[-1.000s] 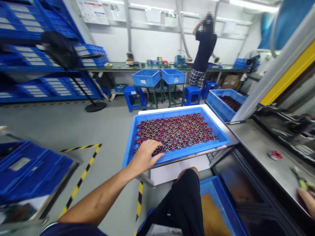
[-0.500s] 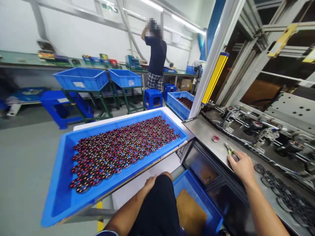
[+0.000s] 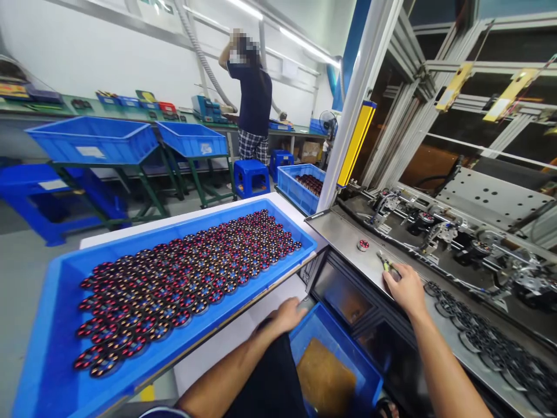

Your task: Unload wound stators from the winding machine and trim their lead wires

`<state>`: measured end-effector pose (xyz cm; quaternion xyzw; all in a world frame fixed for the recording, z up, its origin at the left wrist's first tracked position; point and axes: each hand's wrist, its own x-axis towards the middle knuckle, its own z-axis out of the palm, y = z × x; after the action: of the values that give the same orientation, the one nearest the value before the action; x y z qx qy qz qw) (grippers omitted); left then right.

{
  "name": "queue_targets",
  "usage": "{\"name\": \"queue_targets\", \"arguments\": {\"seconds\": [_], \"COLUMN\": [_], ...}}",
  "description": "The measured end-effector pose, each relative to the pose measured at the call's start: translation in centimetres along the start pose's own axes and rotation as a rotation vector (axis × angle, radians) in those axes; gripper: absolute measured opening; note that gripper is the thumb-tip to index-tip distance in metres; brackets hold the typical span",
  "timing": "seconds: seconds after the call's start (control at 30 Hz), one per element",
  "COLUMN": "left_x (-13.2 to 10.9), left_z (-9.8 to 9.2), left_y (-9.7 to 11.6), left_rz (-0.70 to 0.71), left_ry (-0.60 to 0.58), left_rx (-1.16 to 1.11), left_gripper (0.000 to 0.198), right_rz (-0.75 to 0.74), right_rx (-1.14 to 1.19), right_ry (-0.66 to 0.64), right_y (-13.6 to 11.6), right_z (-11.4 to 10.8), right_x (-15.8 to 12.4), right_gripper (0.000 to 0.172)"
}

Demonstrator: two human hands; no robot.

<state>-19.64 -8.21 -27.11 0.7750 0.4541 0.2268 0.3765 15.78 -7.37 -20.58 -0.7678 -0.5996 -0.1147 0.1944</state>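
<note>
My right hand (image 3: 405, 285) is on the steel bench, its fingers closed round the handles of small pliers (image 3: 385, 263) with yellow-green grips. The pliers' jaws point away from me, toward a single round part with red segments (image 3: 362, 245) that lies apart on the bench. My left hand (image 3: 289, 314) hovers above my leg and beside the blue bin below, touching no part. Its fingers look loosely stretched out and somewhat blurred; nothing shows in them. To the left, a large blue tray (image 3: 41, 325) holds many red and copper-coloured round parts (image 3: 187, 278).
Dark rings (image 3: 474, 325) lie in rows along the bench at right. Behind them stands a machine with metal fixtures (image 3: 435, 232). A blue bin (image 3: 369, 380) with brown cardboard is below. Across the aisle, a person (image 3: 255, 98) stands near blue stools (image 3: 251, 177) and crates (image 3: 93, 139).
My left hand has lifted off my knee and moved right, toward the bin. My right hand stays at the pliers. The whole view has shifted, so things sit further left.
</note>
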Motion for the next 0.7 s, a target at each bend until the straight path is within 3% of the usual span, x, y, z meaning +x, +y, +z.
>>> {"name": "queue_targets", "arguments": {"seconds": [0.1, 0.2, 0.27, 0.33, 0.5, 0.6, 0.7], "left_x": [4.3, 11.2, 15.1, 17.1, 17.9, 17.0, 14.9], "left_z": [-0.2, -2.4, -4.4, -5.9, -6.0, -5.3, -4.6], "left_y": [5.1, 9.9, 12.4, 14.2, 16.1, 16.7, 16.9], "left_rz": [0.111, 0.183, 0.250, 0.340, 0.528, 0.532, 0.463], "left_ry": [0.026, 0.084, 0.040, -0.043, -0.226, -0.231, -0.163], "left_rx": [-0.042, -0.105, -0.146, -0.179, -0.210, -0.261, -0.357], "left_gripper": [0.029, 0.040, 0.040, 0.039, 0.038, 0.037, 0.034], "right_rz": [0.015, 0.003, -0.013, -0.023, -0.034, -0.050, -0.090], "right_rx": [0.019, 0.026, 0.016, -0.005, -0.020, 0.028, 0.117], "right_ry": [-0.035, -0.064, -0.065, -0.045, 0.043, 0.090, 0.121], "right_y": [-0.1, -0.5, -1.1, -1.6, -1.8, -1.4, -1.1], "right_z": [-0.2, -0.9, -1.8, -2.6, -2.4, -2.2, -2.7], "right_x": [0.0, -0.1, -0.4, -0.8, -0.9, -1.2, -1.4], "right_gripper": [0.035, 0.035, 0.031, 0.028, 0.029, 0.032, 0.044]}}
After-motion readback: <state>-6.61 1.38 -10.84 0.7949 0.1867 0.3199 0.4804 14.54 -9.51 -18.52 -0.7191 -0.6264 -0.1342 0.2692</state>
